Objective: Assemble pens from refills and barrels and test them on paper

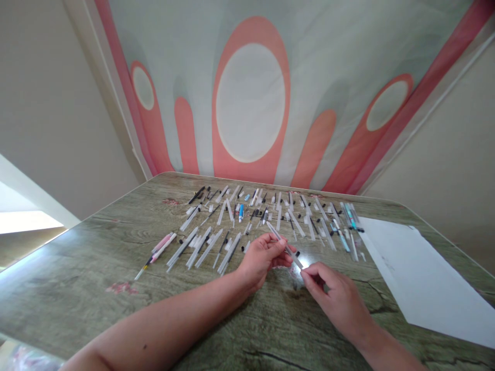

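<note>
Between my hands is a slim translucent pen barrel (293, 256), held at a slant above the table. My left hand (266, 256) pinches it near its upper part, thumb on top and fingers curled beneath. The fingertips of my right hand (332, 286) close on its lower end. Whether a refill sits inside the barrel is too small to tell. Just beyond my hands lie rows of pen parts: clear barrels (229, 253), dark refills (221, 249), small caps and a blue pen piece (241, 213).
A white paper sheet (429, 278) lies on the right of the wood-patterned table (77, 288). Pink and white pen parts (160, 247) are at the left, teal ones (351, 216) at the right. A patterned wall covering (251, 170) rises behind the far edge.
</note>
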{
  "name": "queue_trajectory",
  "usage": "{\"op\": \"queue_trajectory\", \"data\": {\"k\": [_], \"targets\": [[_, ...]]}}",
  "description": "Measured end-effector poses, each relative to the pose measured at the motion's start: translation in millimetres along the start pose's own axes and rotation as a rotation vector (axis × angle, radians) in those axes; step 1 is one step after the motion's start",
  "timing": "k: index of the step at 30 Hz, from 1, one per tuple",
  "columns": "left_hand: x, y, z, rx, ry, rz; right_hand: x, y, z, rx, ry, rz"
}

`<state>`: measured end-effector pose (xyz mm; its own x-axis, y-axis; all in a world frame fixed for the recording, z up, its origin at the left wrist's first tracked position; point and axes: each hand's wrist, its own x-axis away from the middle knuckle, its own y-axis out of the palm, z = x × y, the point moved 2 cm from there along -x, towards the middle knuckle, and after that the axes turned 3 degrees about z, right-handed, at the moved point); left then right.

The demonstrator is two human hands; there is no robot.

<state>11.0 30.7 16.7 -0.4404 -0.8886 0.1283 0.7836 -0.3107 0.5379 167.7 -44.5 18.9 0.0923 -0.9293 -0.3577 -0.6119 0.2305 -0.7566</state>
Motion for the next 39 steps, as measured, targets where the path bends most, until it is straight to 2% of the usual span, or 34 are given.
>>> {"op": "queue_trajectory", "data": {"k": [8, 19, 24, 31, 34, 39], "targets": [[2, 2.0, 1, -0.015, 0.020, -0.016, 1, 1, 0, -0.002, 0.045, -0.007], [-1, -0.8, -1, -0.006, -0.009, -0.036, -1, -1, 6, -0.018, 0.022, 0.000], [-1, -1.3, -4, 0.000, -0.054, -0.087, 0, 1, 12, -0.023, 0.027, -0.007], [-2, -1.3, -2, -0.003, -0.094, -0.134, 0, -1, 9, -0.061, -0.009, -0.036], [-5, -5.0, 6, 0.025, -0.033, -0.087, -1, -4, 9, -0.092, 0.027, -0.021], [-18, -21.7, 17, 0.090, 0.087, 0.114, -7, -1, 22, -0.050, 0.127, 0.041]]}}
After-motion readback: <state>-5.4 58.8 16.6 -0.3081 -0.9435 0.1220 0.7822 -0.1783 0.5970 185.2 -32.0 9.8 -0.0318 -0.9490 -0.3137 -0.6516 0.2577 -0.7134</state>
